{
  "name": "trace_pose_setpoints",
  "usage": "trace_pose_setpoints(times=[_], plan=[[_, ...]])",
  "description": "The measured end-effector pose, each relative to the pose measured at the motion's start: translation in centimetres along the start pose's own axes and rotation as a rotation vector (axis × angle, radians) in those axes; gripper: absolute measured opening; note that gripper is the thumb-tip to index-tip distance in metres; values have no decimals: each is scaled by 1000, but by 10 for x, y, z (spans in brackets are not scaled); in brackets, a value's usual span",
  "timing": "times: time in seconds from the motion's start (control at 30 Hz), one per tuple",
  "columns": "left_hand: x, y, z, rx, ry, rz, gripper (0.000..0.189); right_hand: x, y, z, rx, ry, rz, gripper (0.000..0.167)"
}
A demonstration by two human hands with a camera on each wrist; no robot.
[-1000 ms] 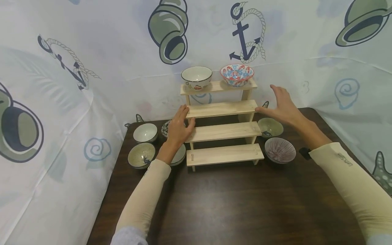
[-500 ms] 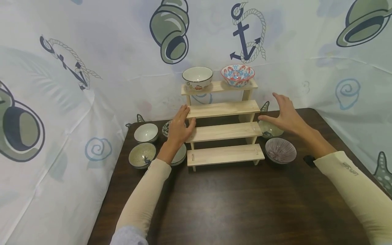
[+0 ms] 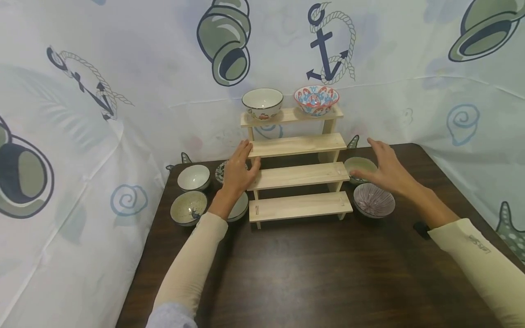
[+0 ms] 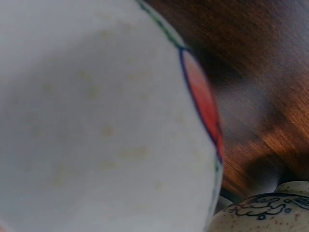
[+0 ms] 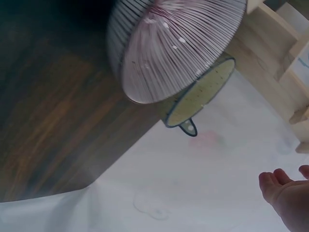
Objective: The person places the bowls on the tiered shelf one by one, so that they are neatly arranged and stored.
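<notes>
A four-step wooden display rack (image 3: 301,207) stands on the dark table. My left hand (image 3: 238,172) lies along its left side, fingers extended, fingertips right at the end of the second step from the top. To the rack's right, my right hand (image 3: 387,171) hovers with fingers spread and holds nothing. Its thumb overlaps the green bowl (image 3: 361,165) in the head view, and a purple-striped bowl (image 3: 374,201) is just below the hand. In the right wrist view, that hand's fingers (image 5: 275,183) appear at the lower right, apart from the striped bowl (image 5: 178,48).
On the top step sit a white floral bowl (image 3: 262,101) and a red-and-blue patterned bowl (image 3: 316,99). Left of the rack are a white bowl (image 3: 194,177), a beige bowl (image 3: 188,207) and others partly behind my left hand. A printed cloth (image 3: 164,68) hangs behind the table.
My right hand has lowered along the rack's right side, from beside the second step to over the bowls. The left hand has stayed in place, and the bowls have not moved.
</notes>
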State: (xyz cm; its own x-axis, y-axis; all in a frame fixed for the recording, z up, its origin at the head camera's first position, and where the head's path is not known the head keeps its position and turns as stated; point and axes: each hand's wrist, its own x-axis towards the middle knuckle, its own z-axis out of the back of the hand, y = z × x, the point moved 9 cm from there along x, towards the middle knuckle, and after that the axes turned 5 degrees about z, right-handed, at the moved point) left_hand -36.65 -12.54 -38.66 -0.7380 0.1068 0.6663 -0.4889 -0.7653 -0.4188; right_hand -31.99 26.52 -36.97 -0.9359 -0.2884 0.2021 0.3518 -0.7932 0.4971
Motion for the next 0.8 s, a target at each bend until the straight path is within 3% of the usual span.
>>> trace_pose_setpoints(times=[0.8], plan=[[0,3,-2,-5,14,29,54,-35,-20,-12,-19,22,-62,118]])
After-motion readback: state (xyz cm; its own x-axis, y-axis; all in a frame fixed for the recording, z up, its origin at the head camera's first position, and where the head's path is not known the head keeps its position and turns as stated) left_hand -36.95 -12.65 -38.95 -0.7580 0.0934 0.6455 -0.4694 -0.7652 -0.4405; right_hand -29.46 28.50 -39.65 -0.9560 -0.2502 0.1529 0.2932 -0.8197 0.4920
